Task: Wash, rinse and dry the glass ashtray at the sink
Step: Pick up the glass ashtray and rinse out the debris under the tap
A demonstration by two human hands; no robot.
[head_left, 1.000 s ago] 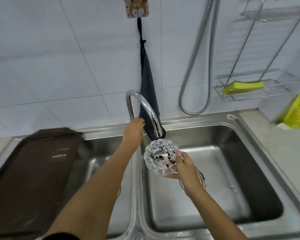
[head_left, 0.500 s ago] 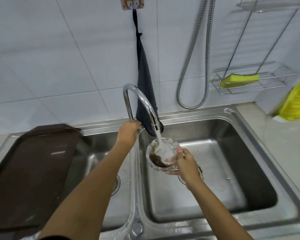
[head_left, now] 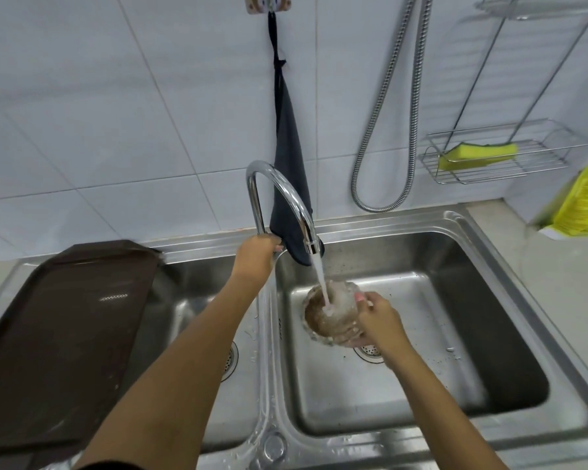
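Right hand (head_left: 377,322) grips the glass ashtray (head_left: 330,315) from its right side, mouth up under the faucet (head_left: 282,198) stream; left hand (head_left: 255,256) clutches the faucet base, farther back.

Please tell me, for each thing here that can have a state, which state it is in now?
Faucet: running.
Glass ashtray: under the stream, holding brown water.
Left hand: at the faucet's base.
Right hand: holds the ashtray.
Dark towel: hanging on the wall.
Yellow sponge: lying in the wire rack.
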